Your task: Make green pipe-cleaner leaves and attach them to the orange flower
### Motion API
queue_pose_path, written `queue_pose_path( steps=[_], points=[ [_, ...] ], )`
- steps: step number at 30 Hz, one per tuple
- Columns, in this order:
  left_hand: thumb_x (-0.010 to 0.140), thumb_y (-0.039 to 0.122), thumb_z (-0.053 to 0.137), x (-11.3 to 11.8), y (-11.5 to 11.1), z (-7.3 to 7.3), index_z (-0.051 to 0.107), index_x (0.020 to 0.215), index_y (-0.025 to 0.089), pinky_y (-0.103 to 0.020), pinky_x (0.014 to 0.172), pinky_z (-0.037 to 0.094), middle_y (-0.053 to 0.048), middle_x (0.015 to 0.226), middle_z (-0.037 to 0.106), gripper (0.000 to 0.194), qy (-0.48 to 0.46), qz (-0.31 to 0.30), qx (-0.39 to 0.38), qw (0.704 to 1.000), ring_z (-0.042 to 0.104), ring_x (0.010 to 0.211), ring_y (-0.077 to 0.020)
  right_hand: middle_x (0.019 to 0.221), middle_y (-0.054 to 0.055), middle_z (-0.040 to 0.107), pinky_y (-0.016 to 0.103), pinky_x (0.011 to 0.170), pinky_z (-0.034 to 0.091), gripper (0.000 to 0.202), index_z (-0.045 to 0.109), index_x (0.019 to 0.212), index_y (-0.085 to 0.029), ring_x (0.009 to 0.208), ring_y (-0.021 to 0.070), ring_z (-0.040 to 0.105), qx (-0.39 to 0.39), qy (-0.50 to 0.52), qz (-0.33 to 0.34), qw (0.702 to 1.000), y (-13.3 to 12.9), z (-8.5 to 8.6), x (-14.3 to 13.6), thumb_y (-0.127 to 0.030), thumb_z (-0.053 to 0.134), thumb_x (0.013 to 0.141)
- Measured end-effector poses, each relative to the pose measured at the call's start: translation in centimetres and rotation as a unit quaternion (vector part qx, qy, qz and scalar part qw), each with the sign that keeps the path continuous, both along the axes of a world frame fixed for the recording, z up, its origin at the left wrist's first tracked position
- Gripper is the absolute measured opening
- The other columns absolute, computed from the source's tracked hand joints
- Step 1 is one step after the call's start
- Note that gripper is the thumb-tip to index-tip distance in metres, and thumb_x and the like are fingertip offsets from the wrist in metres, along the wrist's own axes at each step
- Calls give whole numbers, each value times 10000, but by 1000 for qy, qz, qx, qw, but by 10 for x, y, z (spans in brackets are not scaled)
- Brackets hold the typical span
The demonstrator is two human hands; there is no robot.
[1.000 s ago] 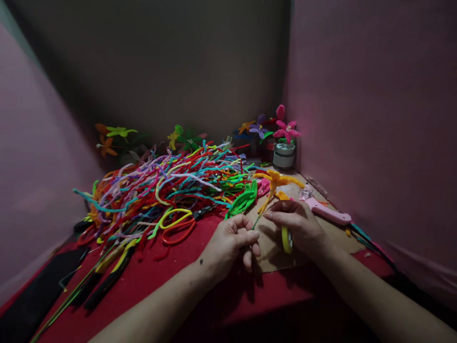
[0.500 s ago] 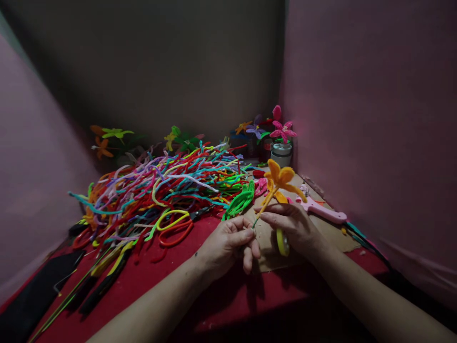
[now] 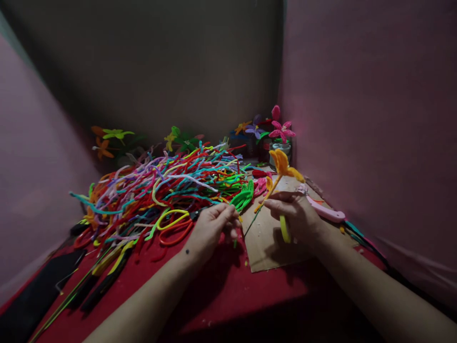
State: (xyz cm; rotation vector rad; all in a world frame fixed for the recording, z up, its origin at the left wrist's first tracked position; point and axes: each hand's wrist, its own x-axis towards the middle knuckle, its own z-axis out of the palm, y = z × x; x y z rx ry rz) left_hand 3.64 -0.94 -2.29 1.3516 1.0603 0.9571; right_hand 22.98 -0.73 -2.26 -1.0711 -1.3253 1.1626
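Observation:
In my right hand (image 3: 294, 214) is an orange pipe-cleaner flower (image 3: 280, 162), pinched by its orange stem. A thin dark green stem end points down and left, free of my left hand. A roll of yellow tape (image 3: 284, 229) hangs at the fingers of the same hand. My left hand (image 3: 216, 221) is curled over the near end of the green pipe-cleaner leaves (image 3: 243, 196). A bit of green shows below its fingers. What its fingertips hold, if anything, is hidden.
A big heap of coloured pipe cleaners (image 3: 171, 176) lies left, with scissors (image 3: 174, 226) and pliers (image 3: 110, 271) before it. A cardboard sheet (image 3: 266, 250) lies on the red cloth (image 3: 228, 300). A pink glue gun (image 3: 326, 209) is at right. Finished flowers (image 3: 282, 129) stand behind.
My left hand has let go of the flower's stem and moved left to the green leaves. My right hand has shifted slightly right and up with the flower, which has turned.

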Motion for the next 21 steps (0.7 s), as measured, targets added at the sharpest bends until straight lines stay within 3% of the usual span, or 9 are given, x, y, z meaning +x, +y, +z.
queue_pose_path(
  steps=[4, 7, 11, 15, 21],
  points=[
    [750, 346, 556, -11, 18, 3, 557, 749, 130, -172, 427, 354, 2, 619, 592, 216, 51, 81, 72, 993, 475, 431, -58, 464, -48, 389, 241, 438, 223, 216, 589, 584, -148, 435, 70, 319, 21, 62, 18, 998, 18, 15, -4, -340, 666, 647],
    [707, 315, 577, -11, 30, 1, 596, 737, 138, -188, 437, 359, 20, 564, 563, 180, 140, 103, 117, 978, 459, 434, -74, 464, -49, 398, 241, 440, 224, 192, 576, 582, -152, 428, 69, 328, 48, 107, 62, 991, 32, 19, -9, -311, 661, 648],
    [725, 281, 526, 0, 42, 0, 653, 750, 170, -216, 558, 408, -7, 651, 628, 171, 312, 68, 218, 922, 538, 574, -120, 442, -64, 315, 248, 441, 192, 208, 519, 540, -162, 414, 66, 277, 32, 157, 106, 981, 42, 10, -6, -274, 632, 673],
    [725, 268, 529, 13, 50, -3, 670, 736, 195, -248, 623, 400, -36, 717, 657, 159, 451, 21, 249, 857, 571, 670, -163, 468, -73, 262, 248, 444, 171, 233, 452, 520, -175, 422, 61, 214, -5, 212, 106, 971, 40, 0, 1, -234, 637, 649],
    [688, 248, 574, 19, 56, -14, 667, 695, 209, -265, 655, 392, -47, 754, 647, 101, 490, 15, 242, 838, 571, 724, -187, 464, -77, 247, 251, 443, 147, 253, 422, 510, -177, 419, 58, 201, -31, 219, 110, 969, 37, 2, 2, -231, 641, 625]
  ],
)
